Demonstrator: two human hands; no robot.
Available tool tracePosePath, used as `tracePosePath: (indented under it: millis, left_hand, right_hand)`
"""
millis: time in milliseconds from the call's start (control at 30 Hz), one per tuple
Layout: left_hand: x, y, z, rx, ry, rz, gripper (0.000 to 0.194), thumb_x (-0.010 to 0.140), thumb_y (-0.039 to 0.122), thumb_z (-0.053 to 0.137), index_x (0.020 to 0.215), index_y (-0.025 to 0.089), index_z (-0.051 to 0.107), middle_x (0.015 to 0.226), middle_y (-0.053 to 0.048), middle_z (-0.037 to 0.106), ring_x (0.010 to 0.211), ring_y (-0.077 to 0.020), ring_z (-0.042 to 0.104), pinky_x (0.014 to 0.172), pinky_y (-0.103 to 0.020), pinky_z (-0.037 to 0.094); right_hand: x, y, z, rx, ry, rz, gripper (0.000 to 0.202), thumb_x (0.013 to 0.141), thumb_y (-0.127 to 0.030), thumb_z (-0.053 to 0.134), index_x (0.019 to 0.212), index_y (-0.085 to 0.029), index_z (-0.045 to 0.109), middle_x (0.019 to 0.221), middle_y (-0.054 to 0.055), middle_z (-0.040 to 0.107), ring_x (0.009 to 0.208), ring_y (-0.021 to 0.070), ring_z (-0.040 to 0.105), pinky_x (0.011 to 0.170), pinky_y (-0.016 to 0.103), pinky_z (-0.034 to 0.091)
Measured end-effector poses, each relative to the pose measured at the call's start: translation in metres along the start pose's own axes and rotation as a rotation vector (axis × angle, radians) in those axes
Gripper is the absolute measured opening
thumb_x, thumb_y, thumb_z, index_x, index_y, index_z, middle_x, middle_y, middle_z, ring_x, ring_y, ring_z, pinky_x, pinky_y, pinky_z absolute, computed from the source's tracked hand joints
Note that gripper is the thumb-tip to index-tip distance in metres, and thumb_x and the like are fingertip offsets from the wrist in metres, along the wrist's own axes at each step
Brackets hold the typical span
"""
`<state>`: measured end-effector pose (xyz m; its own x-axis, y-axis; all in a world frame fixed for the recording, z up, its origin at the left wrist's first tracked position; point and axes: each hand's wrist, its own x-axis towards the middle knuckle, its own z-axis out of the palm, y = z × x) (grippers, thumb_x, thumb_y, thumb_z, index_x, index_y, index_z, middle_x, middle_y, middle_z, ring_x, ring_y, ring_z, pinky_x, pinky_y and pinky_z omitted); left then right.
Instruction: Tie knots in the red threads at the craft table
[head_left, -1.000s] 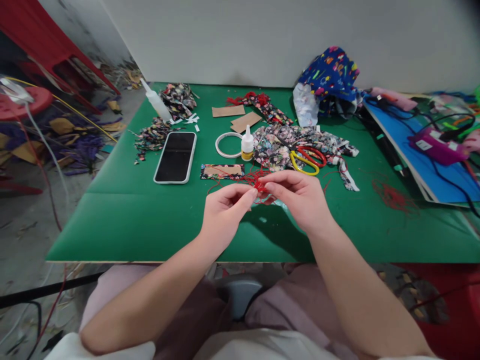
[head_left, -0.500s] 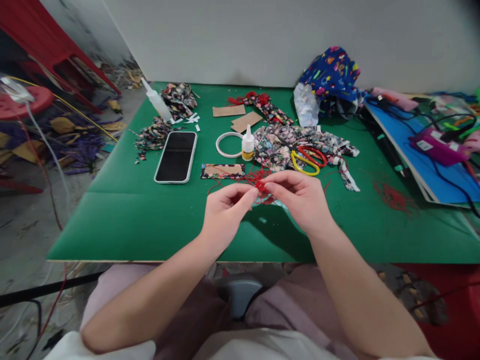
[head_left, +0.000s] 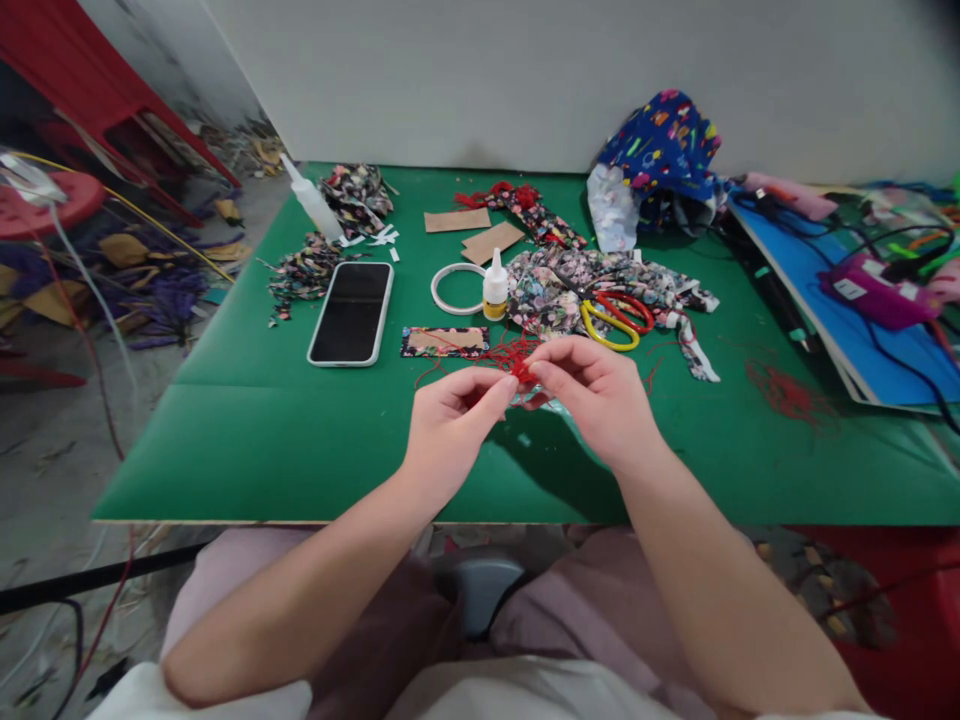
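A small bundle of red thread (head_left: 520, 368) is pinched between my two hands above the front middle of the table. My left hand (head_left: 455, 420) grips its left side with thumb and forefinger. On the right side, my right hand (head_left: 600, 397) pinches the same bundle, its fingertips close to the left ones. Loose red strands trail behind the fingers over a floral-edged cardboard strip (head_left: 445, 342). Just behind stand a small glue bottle (head_left: 496, 288) and a white tape ring (head_left: 458, 289). Scissors (head_left: 611, 318) with red and yellow handles lie on floral fabric (head_left: 544, 290).
A phone (head_left: 351, 314) lies left on the green table (head_left: 247, 430). Behind it are a white bottle (head_left: 315, 205) and fabric scraps (head_left: 358, 195). Cardboard pieces (head_left: 492, 243) lie at the back. Blue patterned cloth (head_left: 664, 150), a blue folder (head_left: 847, 330) and cables occupy the right.
Both hands hold nearly the same place. The right fingertips have shifted very slightly at the red thread.
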<state>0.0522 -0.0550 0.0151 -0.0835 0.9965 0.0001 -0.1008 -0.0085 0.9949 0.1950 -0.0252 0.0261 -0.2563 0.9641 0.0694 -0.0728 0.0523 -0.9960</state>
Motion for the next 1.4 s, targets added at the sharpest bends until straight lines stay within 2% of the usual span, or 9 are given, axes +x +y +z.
tracePosePath:
  millis: [333,467,633,733,867,1233,1400]
  left_hand:
    - [0.000,0.001,-0.001,0.090,0.033,0.037,0.013,0.075,0.030,0.064,0.071,0.018,0.068,0.063,0.002,0.064,0.051,-0.0072,0.051,0.045,-0.018,0.038]
    - [-0.002,0.003,-0.002,0.319,0.098,0.188,0.011,0.077,0.025,0.062,0.071,0.017,0.068,0.064,0.002,0.065,0.054,-0.0067,0.051,0.048,-0.018,0.037]
    - [-0.005,0.006,-0.001,0.506,0.115,0.338,0.012,0.078,0.023,0.060,0.071,0.017,0.067,0.061,0.003,0.063,0.051,-0.0059,0.049,0.047,-0.018,0.036]
    - [-0.006,0.006,-0.001,0.523,0.116,0.354,0.011,0.078,0.022,0.060,0.072,0.017,0.067,0.061,0.002,0.063,0.051,-0.0058,0.049,0.047,-0.018,0.035]
    - [-0.006,0.007,0.000,0.542,0.118,0.357,0.012,0.078,0.021,0.059,0.071,0.017,0.067,0.060,0.002,0.062,0.050,-0.0062,0.047,0.047,-0.019,0.036]
    - [-0.006,0.006,-0.001,0.608,0.089,0.431,0.011,0.079,0.021,0.059,0.073,0.017,0.067,0.060,0.003,0.062,0.051,-0.0062,0.048,0.050,-0.018,0.037]
    - [-0.007,0.007,-0.001,0.636,0.088,0.423,0.012,0.079,0.022,0.058,0.072,0.017,0.067,0.060,0.002,0.062,0.052,-0.0070,0.050,0.051,-0.019,0.038]
  right_hand:
    - [-0.001,-0.001,0.000,0.007,0.019,-0.011,0.011,0.078,-0.032,0.063,0.081,-0.022,0.064,0.074,-0.002,0.066,0.064,0.0099,0.061,0.058,0.023,0.055]
    - [-0.002,-0.006,-0.003,-0.071,0.082,-0.102,0.012,0.079,-0.033,0.061,0.084,-0.022,0.063,0.085,0.001,0.065,0.075,0.0128,0.061,0.061,0.025,0.055]
    - [-0.003,-0.010,-0.006,-0.245,0.028,-0.293,0.008,0.074,-0.026,0.067,0.079,-0.023,0.062,0.099,0.003,0.061,0.098,0.0181,0.058,0.080,0.032,0.052]
    - [-0.002,-0.010,-0.006,-0.340,0.001,-0.331,0.006,0.076,-0.025,0.065,0.081,-0.023,0.062,0.098,0.004,0.060,0.098,0.0175,0.057,0.087,0.035,0.049]
    - [-0.002,-0.009,-0.005,-0.406,-0.004,-0.354,0.006,0.077,-0.025,0.064,0.082,-0.023,0.062,0.097,0.003,0.061,0.098,0.0175,0.057,0.088,0.036,0.047]
    - [-0.002,-0.008,-0.003,-0.409,0.011,-0.369,0.004,0.078,-0.023,0.063,0.081,-0.023,0.063,0.093,0.003,0.063,0.096,0.0168,0.058,0.088,0.035,0.047]
    - [-0.003,-0.008,-0.002,-0.427,0.013,-0.370,0.003,0.078,-0.024,0.063,0.080,-0.023,0.063,0.093,0.003,0.063,0.095,0.0171,0.058,0.088,0.036,0.047]
